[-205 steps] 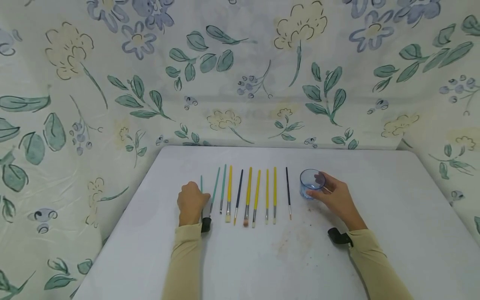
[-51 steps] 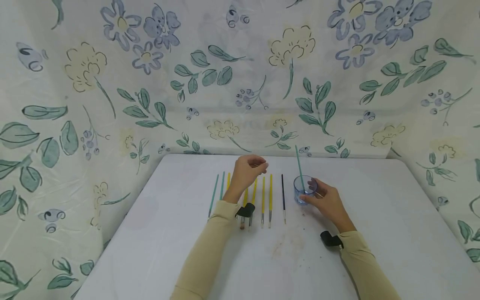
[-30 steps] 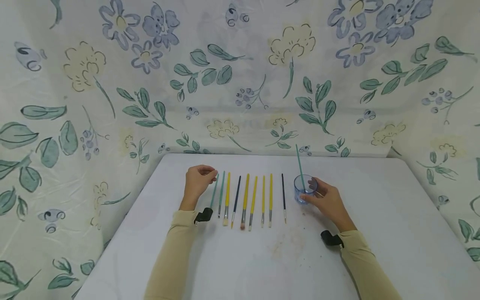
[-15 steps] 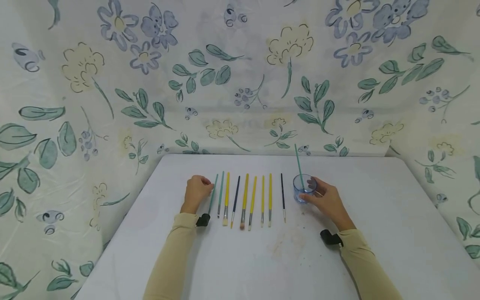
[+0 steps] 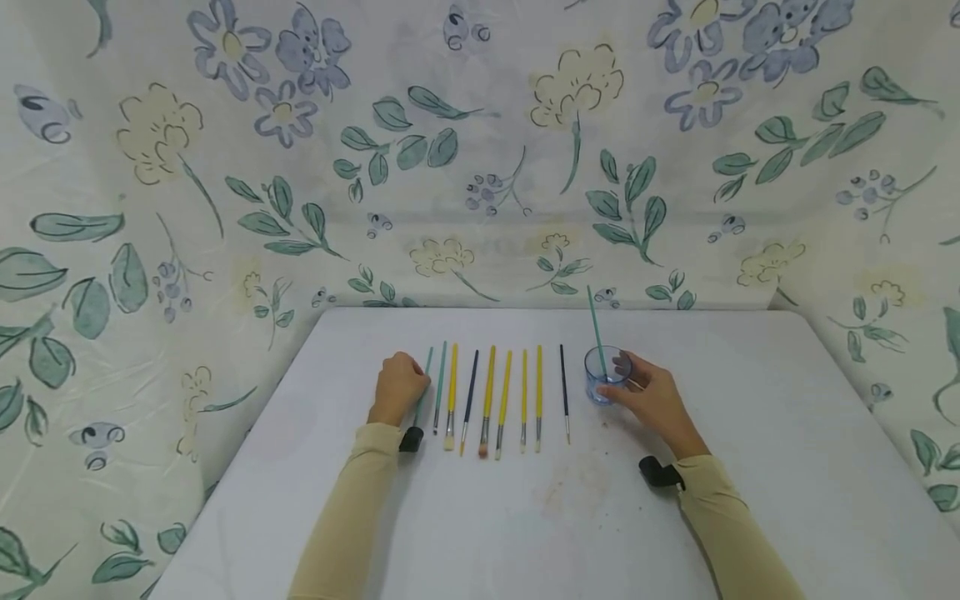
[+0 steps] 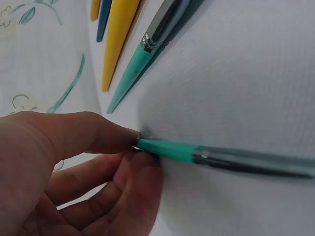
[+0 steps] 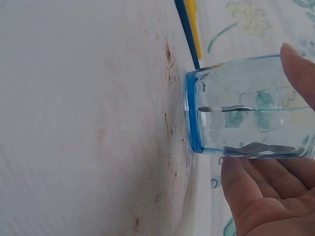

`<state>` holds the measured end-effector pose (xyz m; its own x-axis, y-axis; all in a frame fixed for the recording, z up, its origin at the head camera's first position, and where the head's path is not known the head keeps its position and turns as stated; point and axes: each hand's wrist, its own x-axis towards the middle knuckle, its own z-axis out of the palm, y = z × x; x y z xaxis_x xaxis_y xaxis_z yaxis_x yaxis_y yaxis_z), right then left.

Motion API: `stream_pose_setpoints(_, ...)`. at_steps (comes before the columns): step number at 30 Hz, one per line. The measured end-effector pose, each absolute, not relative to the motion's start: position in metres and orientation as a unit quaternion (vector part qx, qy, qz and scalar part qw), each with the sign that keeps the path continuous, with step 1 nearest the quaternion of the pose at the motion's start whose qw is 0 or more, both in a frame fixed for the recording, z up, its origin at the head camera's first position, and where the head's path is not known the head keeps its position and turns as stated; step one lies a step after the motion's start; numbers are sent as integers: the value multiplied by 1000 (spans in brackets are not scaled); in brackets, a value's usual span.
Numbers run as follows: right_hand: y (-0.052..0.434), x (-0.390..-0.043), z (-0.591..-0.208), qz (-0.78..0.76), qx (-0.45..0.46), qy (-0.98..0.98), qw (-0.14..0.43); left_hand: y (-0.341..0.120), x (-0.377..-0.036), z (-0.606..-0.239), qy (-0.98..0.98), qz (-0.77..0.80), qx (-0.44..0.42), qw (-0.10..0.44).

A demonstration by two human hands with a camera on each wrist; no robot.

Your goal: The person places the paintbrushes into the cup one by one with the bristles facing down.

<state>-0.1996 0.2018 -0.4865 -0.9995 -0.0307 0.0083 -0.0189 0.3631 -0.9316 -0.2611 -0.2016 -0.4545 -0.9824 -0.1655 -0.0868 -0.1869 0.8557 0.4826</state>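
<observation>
Head view: the left hand (image 5: pixel 400 387) pinches a green brush (image 5: pixel 422 393) at the left end of the row on the white table (image 5: pixel 750 467), and the right hand (image 5: pixel 651 398) curls round a blue cup (image 5: pixel 602 375) with one green brush inside (image 5: pixel 596 327). Left wrist view: thumb and fingers (image 6: pixel 93 132) squeeze the brush's thin end, flat on the table. Right wrist view: fingers (image 7: pixel 256 182) hug the clear cup. It looks like one brush is in and nine are left.

You have a teal paintbrush (image 5: pixel 425 383) lying flat, leftmost in the row; another teal brush (image 5: pixel 596 329) leans in the blue glass (image 5: pixel 602 382).
</observation>
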Motion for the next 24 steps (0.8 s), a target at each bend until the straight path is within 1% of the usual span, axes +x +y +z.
stream_pose_setpoints(7,202,-199,-487,-567,-13,823,7,-199,-264,-446,980,175,-80,39)
stream_pose_setpoints(11,201,-200,-487,-563,-15,826,5,-199,-265,-443,983,156,-81,53)
stream_pose_setpoints(18,201,-203,-488,-556,-9,831,3,-210,-265,-441,965,231,-92,85)
stream_pose_setpoints(24,202,-201,-486,-564,-4,826,8,-222,-265,-423,935,330,-73,106)
